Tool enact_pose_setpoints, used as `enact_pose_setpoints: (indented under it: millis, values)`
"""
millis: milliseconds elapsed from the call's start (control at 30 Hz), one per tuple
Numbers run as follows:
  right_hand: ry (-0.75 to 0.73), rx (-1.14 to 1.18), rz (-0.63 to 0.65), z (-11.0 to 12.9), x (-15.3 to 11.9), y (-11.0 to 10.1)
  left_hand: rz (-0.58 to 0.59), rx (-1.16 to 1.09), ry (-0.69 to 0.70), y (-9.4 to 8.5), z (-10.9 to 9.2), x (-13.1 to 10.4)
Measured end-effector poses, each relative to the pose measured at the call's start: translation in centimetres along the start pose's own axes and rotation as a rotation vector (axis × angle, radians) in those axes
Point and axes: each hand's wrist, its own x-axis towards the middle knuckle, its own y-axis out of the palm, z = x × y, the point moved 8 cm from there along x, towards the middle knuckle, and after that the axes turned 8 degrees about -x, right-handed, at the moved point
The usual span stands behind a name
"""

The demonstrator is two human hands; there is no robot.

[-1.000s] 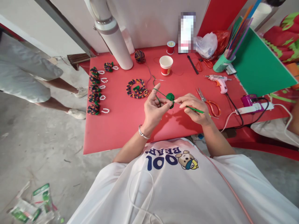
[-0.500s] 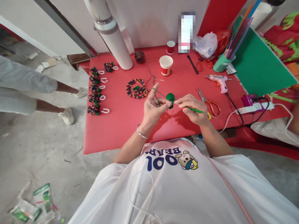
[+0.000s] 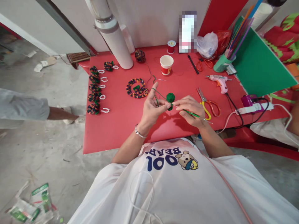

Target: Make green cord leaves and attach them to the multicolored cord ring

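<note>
My left hand (image 3: 153, 109) pinches a small piece of green yarn work between thumb and fingers, most of it hidden by the fingertips. Its index finger points up with a strand of green yarn (image 3: 159, 92) looped over it. In my right hand (image 3: 190, 110) is a crochet hook (image 3: 192, 114) with a green grip, its tip meeting the work at my left fingertips. Just beyond the fingertips lies a green yarn ball (image 3: 170, 97). A ring of multicoloured crochet (image 3: 130, 90) rests on the table left of my hands.
Orange-and-yellow scissors (image 3: 212, 107) and a pink glue gun (image 3: 221, 82) lie right, near a power strip (image 3: 245, 109). A paper cup (image 3: 166, 67) stands ahead, a white flask (image 3: 116, 46) behind left. Several yarn pieces with bead loops (image 3: 93, 109) line the table's left edge. Someone's legs (image 3: 56, 113) are beyond.
The hook has tilted in my right hand, its rear end now showing past the hand. My left hand keeps its hold. The legs at left have moved, now overlapping.
</note>
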Motion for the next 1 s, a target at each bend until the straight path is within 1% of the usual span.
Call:
enact_pose_setpoints:
  millis: [100,267,433,533,600,667,700,767,800,833,867,933,1000]
  values:
    - [-0.028,-0.060,0.003,0.3,-0.1,0.3,-0.024,-0.025,-0.043,-0.1,0.3,0.0]
    - [0.020,-0.081,-0.030,0.5,-0.5,0.5,-0.058,-0.044,-0.031,-0.2,0.1,-0.1]
    - [0.035,-0.035,-0.059,0.4,-0.7,0.4,-0.018,-0.033,0.025,0.6,-0.3,-0.2]
    - [0.060,0.028,-0.116,0.0,-0.8,-0.6,0.030,0.000,0.091,0.7,-1.2,-0.6]
    - [0.073,0.073,-0.169,-0.3,-0.8,-1.6,0.058,0.063,0.117,-0.1,-2.0,-0.8]
    - [0.077,0.112,-0.199,-0.3,-0.8,-2.6,0.067,0.196,0.126,-1.5,-2.7,-0.7]
    - [0.083,0.128,-0.202,-0.2,-0.8,-3.0,0.034,0.289,0.165,-2.4,-3.4,-0.5]
    - [0.105,0.151,-0.188,-0.2,-0.8,-3.5,-0.098,0.481,0.290,-4.1,-4.8,-0.1]
    - [0.118,0.158,-0.180,-0.3,-0.8,-3.7,-0.143,0.502,0.367,-4.3,-5.4,0.1]
    - [0.131,0.161,-0.174,-0.3,-0.8,-3.7,-0.122,0.470,0.409,-3.9,-5.4,0.4]
    - [0.140,0.163,-0.167,-0.3,-0.8,-3.7,-0.058,0.405,0.426,-2.8,-5.0,0.7]
    - [0.150,0.170,-0.159,-0.3,-0.8,-3.7,0.090,0.283,0.422,0.3,-3.5,1.3]
    - [0.156,0.180,-0.172,-0.3,-0.9,-3.8,0.222,0.219,0.377,3.7,-1.7,1.5]
